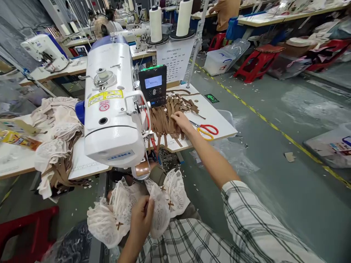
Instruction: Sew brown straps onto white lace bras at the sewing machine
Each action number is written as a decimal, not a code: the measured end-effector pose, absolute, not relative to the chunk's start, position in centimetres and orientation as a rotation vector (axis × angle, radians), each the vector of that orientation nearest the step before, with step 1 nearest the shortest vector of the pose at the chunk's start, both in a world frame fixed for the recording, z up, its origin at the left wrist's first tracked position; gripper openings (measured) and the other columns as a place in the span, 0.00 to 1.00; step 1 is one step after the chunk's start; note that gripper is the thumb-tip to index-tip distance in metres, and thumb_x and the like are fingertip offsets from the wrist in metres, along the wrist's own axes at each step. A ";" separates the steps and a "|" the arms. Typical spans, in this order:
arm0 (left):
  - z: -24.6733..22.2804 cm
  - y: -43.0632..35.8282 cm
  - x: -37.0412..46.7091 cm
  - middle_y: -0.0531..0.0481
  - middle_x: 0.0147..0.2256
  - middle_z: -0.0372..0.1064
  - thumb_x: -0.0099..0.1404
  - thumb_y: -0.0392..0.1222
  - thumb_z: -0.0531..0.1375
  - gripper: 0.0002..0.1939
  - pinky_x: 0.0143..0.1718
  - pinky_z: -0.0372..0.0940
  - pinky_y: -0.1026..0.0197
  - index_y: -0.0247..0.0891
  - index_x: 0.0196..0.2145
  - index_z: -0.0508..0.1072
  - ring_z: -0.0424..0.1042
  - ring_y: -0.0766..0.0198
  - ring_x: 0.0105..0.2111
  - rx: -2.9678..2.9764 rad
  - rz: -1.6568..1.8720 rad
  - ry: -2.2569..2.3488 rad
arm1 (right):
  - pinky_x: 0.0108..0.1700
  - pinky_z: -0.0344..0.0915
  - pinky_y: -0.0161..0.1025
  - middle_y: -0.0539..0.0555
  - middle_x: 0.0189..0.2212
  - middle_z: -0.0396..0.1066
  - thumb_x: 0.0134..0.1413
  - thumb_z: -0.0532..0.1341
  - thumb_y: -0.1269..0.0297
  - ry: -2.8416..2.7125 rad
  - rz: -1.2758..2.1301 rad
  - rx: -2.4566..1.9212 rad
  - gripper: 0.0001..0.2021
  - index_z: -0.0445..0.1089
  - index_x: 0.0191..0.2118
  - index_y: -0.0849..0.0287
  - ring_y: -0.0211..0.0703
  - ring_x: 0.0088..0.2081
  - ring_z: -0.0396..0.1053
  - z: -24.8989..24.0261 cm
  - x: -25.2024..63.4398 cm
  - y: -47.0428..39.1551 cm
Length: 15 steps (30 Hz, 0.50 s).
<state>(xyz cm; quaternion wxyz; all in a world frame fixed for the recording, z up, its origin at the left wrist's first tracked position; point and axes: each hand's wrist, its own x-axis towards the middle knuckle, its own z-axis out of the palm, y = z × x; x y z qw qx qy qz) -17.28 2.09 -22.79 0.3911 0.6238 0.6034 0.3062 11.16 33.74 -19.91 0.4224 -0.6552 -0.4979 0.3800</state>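
Note:
My left hand [141, 215] is closed, thumb against fingers, on the edge of a white lace bra cup [160, 210]. More lace bra cups [105, 219], some with small brown bows, hang in a bunch over my lap, below the sewing machine's front end. My right hand [181, 121] reaches over the table to a pile of brown fabric strips [161, 120], its fingers pinched together at the strips. How many strips lie between those fingertips is hidden. Scissors [205, 129] with red and yellow handles lie just right of my right hand.
A white sewing machine [112, 109] stands between my hands and a heap of lace pieces [60, 128] at the left. Behind the strips are a control panel [153, 86] and thread cones [155, 25]. Red stools [255, 64] and plastic boxes [219, 60] stand on the floor.

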 end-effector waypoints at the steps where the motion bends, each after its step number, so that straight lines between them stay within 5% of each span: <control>1: -22.5 2.1 -17.3 0.50 0.28 0.69 0.72 0.51 0.52 0.16 0.31 0.63 0.62 0.37 0.39 0.72 0.68 0.62 0.29 1.570 0.796 1.547 | 0.35 0.63 0.35 0.50 0.29 0.66 0.65 0.53 0.62 -1.199 1.037 -1.572 0.11 0.55 0.30 0.55 0.38 0.32 0.64 -19.7 11.2 32.7; 4: -21.4 2.5 -17.4 0.42 0.42 0.75 0.72 0.49 0.53 0.20 0.40 0.68 0.58 0.36 0.57 0.67 0.74 0.58 0.40 1.565 0.865 1.560 | 0.25 0.57 0.30 0.43 0.21 0.53 0.69 0.47 0.56 -1.108 1.264 -1.411 0.17 0.48 0.27 0.53 0.33 0.21 0.51 -19.7 10.3 27.8; 7: -20.0 3.0 -17.3 0.41 0.46 0.76 0.73 0.46 0.51 0.17 0.46 0.68 0.56 0.38 0.50 0.74 0.75 0.56 0.46 1.641 0.884 1.511 | 0.17 0.41 0.27 0.40 0.20 0.42 0.68 0.47 0.47 -1.036 1.557 -1.210 0.21 0.48 0.27 0.53 0.31 0.19 0.34 -19.9 7.4 20.8; 9: -19.2 3.4 -17.0 0.42 0.45 0.76 0.73 0.45 0.51 0.16 0.46 0.68 0.57 0.38 0.47 0.76 0.75 0.57 0.45 1.678 0.873 1.462 | 0.16 0.35 0.27 0.39 0.21 0.40 0.62 0.57 0.44 -0.786 1.939 -0.809 0.21 0.52 0.29 0.54 0.31 0.19 0.28 -19.9 4.8 16.0; 12: -18.6 3.9 -16.1 0.44 0.44 0.77 0.69 0.46 0.58 0.15 0.43 0.67 0.59 0.37 0.48 0.76 0.74 0.58 0.42 1.703 0.774 1.384 | 0.15 0.37 0.26 0.39 0.18 0.38 0.58 0.64 0.46 -0.481 2.091 -0.465 0.21 0.55 0.31 0.54 0.30 0.18 0.28 -19.1 1.2 11.0; 15: -18.6 4.2 -15.4 0.51 0.29 0.74 0.68 0.47 0.58 0.13 0.31 0.61 0.65 0.35 0.36 0.79 0.69 0.65 0.29 1.630 0.634 1.316 | 0.16 0.42 0.26 0.39 0.18 0.39 0.61 0.62 0.49 -0.392 2.010 -0.417 0.17 0.59 0.32 0.54 0.31 0.17 0.30 -18.3 -0.8 9.5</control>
